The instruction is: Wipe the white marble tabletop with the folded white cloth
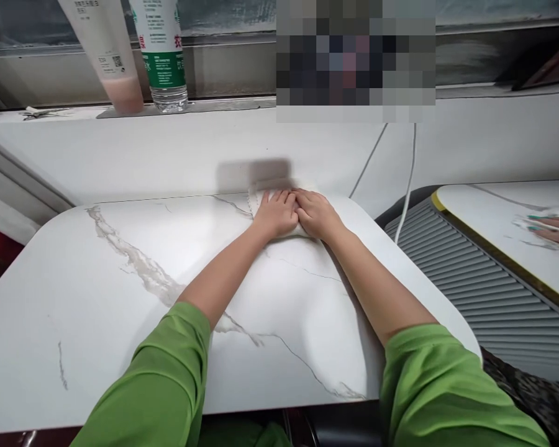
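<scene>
White cloth [255, 197] lies under both left hand [277, 215] and right hand [317, 213], palms down, fingers extended, pressing it flat.

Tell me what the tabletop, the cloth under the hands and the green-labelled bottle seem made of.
Tabletop: glossy, hard-looking, white with grey veins; real marble or an imitation, I can't tell.
Cloth: probably soft, matt fabric, judging by its stitched-looking edge.
Bottle: most likely clear, shiny plastic; its base is transparent and ridged.
</scene>
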Tool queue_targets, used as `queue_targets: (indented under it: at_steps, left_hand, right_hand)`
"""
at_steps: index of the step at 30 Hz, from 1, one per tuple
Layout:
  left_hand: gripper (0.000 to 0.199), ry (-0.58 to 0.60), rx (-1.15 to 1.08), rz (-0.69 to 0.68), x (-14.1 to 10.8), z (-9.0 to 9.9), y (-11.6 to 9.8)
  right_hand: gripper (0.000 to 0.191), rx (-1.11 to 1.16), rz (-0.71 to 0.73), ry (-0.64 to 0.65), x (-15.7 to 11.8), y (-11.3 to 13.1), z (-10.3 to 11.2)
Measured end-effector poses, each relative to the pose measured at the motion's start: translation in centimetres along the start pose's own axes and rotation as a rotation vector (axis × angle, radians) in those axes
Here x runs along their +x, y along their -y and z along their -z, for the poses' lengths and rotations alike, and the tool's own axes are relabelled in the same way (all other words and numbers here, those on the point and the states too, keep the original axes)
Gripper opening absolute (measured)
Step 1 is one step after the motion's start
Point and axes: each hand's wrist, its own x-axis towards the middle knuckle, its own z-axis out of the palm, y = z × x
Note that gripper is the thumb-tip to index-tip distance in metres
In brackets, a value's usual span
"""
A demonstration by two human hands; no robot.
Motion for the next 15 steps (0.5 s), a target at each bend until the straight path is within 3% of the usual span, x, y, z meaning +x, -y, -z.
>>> queue_targets:
  at_steps: [4, 7, 11, 15]
  left_hand:
    - [0.051, -0.022, 0.023, 0.001, -1.0, -0.1, -0.8]
    - [0.051, -0.021, 0.052, -0.023, -3.2, 0.1, -2.2]
    - [0.052, -0.017, 0.071, -0.07, -7.5, 0.6, -6.2]
    - [0.057, -0.008, 0.079, -0.166, -12.3, 0.9, -12.2]
  right_hand:
    - [0.052, 0.008, 0.023, 0.035, -0.9, 0.1, 0.6]
    - [0.053, 0.006, 0.042, 0.049, -3.3, 0.9, 1.5]
    - [0.053, 0.03, 0.055, 0.018, -9.3, 2.3, 3.6]
    - [0.053, 0.062, 0.063, 0.011, -17.6, 2.7, 6.8]
